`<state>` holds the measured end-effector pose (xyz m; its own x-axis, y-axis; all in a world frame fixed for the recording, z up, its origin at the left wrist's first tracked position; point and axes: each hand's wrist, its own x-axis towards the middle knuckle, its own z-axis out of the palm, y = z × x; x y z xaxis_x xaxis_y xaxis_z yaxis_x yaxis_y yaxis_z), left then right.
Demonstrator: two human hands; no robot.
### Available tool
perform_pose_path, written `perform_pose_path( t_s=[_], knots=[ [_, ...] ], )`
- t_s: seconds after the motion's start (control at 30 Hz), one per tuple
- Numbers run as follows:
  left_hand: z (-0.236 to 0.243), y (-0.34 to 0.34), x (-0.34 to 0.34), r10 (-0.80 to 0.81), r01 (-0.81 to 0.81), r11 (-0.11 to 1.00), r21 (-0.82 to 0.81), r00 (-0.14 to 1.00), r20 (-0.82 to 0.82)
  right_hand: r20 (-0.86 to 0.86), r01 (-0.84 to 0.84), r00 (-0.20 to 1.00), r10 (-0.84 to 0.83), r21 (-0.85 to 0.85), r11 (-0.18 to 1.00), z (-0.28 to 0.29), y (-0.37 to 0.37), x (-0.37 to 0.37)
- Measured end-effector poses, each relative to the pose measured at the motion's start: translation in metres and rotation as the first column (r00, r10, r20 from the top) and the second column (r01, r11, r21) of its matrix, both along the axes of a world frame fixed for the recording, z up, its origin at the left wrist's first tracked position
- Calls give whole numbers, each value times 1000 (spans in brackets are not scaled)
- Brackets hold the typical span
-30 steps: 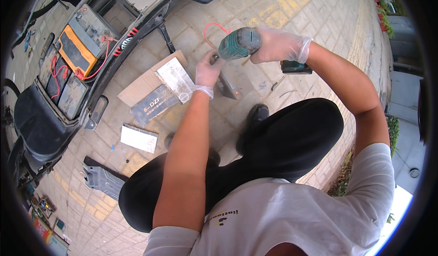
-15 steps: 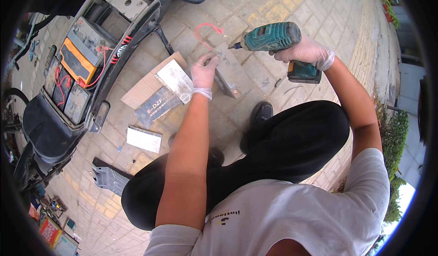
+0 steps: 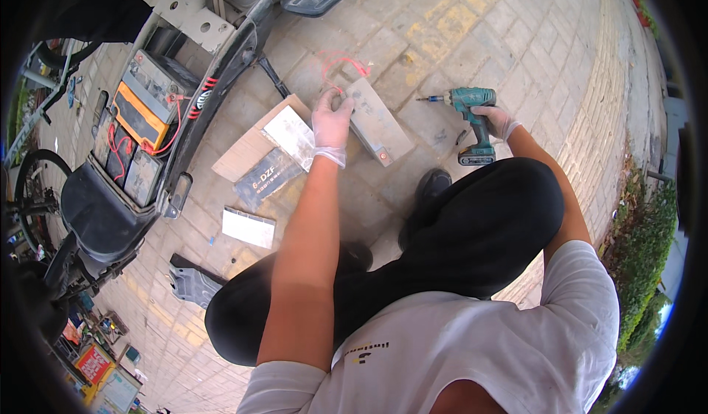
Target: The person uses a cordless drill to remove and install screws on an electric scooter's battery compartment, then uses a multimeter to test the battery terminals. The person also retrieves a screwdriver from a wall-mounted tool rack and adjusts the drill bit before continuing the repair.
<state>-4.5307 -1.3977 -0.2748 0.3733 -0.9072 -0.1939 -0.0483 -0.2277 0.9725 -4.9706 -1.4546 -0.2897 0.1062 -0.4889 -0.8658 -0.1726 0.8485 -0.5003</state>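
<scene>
Our gloved hands work over a grey battery on paving, seen from above.

At upper centre, our left hand [image 3: 331,122] presses down on the grey battery [image 3: 375,122], beside its red wires [image 3: 341,66]. To the right, our right hand [image 3: 495,121] grips a teal cordless drill [image 3: 472,114] standing on the pavement. A scooter's open battery bay [image 3: 140,130] fills the upper left.

I note a teal cordless drill with a black base [image 3: 472,122]; a flat grey rectangular battery block [image 3: 376,122] trailing thin red wires [image 3: 341,66]; translucent white gloves on both hands; an orange-topped battery [image 3: 136,115] in the scooter bay; and tan and yellow paving bricks [image 3: 457,23].
</scene>
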Motion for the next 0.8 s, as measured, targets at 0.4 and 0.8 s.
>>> perform_pose_path(
  t_s=[0.4,0.8],
  knots=[
    [-7,77,106,139,125,948,292,664,-735,-417,-610,776,473,-307,730,85,-61,101],
    [-151,139,183,447,-234,621,748,890,-92,-582,-913,392,713,-152,378,152,-4,272]
  ],
)
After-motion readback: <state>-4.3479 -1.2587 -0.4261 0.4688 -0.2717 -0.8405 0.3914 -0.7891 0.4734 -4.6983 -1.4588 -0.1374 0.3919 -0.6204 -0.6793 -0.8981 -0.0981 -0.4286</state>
